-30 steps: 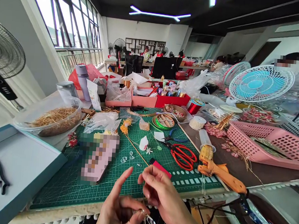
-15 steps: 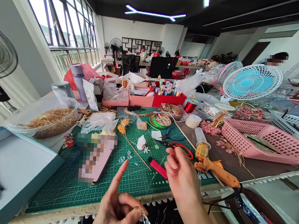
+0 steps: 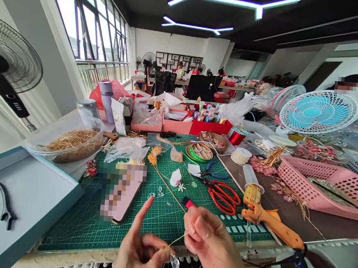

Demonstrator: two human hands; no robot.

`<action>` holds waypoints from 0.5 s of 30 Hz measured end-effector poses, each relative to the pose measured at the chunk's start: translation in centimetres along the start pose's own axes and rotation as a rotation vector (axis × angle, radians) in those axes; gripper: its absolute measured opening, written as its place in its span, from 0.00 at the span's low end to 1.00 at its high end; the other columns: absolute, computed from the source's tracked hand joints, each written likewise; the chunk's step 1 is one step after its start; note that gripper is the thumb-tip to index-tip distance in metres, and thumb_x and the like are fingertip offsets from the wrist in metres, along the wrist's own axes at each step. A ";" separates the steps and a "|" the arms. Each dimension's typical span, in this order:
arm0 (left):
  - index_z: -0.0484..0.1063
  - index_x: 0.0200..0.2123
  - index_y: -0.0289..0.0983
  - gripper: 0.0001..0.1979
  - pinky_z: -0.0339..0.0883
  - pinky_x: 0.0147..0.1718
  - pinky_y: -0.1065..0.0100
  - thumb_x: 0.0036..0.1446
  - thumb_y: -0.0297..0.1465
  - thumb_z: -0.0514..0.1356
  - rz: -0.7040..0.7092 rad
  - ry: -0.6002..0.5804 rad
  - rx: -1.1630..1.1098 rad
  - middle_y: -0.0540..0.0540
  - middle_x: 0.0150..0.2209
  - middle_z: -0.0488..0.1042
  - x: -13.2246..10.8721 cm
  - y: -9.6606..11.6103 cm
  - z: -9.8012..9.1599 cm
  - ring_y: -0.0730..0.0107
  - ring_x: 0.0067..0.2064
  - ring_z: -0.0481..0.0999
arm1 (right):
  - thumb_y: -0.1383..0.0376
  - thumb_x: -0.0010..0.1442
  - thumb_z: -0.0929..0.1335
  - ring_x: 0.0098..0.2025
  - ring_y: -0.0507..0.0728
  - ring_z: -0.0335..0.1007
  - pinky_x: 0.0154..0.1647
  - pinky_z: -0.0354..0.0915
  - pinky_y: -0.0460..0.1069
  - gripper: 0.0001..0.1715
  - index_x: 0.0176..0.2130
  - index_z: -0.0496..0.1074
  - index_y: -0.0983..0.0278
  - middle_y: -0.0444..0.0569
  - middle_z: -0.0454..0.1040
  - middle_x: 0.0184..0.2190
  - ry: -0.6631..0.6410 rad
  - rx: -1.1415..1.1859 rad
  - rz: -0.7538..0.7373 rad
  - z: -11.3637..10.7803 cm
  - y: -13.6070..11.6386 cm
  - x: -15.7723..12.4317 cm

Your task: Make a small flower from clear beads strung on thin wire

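Our left hand (image 3: 136, 256) at six o'clock pinches a crystal bead (image 3: 174, 262); our right hand (image 3: 209, 246) has come near, fingers (image 3: 194, 228) clamped on its wire (image 3: 178, 239).

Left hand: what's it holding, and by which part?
The left hand pinches a clear bead by the thin wire at its top, between thumb and fingers.

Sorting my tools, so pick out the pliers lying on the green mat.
The blue-handled pliers on the green cutting mat; the black-handled pair lies off the mat on a teal-edged board.
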State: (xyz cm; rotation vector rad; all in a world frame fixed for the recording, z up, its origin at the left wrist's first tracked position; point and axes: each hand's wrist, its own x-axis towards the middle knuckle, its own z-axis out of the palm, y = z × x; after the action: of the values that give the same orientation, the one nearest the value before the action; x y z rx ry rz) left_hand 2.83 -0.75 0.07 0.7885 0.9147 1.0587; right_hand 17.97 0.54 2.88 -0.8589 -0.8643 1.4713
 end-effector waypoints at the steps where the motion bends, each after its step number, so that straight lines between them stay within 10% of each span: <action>1: 0.32 0.64 0.38 0.57 0.53 0.11 0.81 0.42 0.39 0.69 0.005 0.024 0.009 0.51 0.21 0.78 0.0 0.0 -0.1 0.85 0.14 0.58 | 0.56 0.54 0.71 0.23 0.48 0.55 0.23 0.56 0.43 0.15 0.23 0.69 0.62 0.40 0.59 0.21 -0.056 -0.195 -0.079 -0.2 -0.2 -0.2; 8: 0.33 0.63 0.39 0.54 0.58 0.11 0.80 0.44 0.39 0.68 0.050 0.098 0.055 0.50 0.24 0.79 0.1 0.2 -0.3 0.80 0.16 0.66 | 0.74 0.45 0.63 0.38 0.55 0.64 0.43 0.61 0.51 0.08 0.22 0.63 0.62 0.46 0.62 0.35 -0.031 -1.281 -0.753 0.1 0.5 -1.4; 15: 0.37 0.63 0.38 0.51 0.60 0.14 0.79 0.45 0.37 0.68 0.046 0.134 0.047 0.51 0.23 0.78 0.2 0.3 -0.4 0.78 0.18 0.68 | 0.76 0.42 0.62 0.44 0.59 0.61 0.44 0.60 0.53 0.09 0.23 0.60 0.61 0.47 0.58 0.39 -0.039 -1.393 -0.738 -0.1 0.7 -1.8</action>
State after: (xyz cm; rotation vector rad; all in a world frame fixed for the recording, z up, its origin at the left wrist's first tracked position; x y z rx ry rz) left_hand 2.36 -0.41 0.11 0.7879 1.0421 1.1446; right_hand 17.84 -1.25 2.27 -1.2436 -2.0091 0.0676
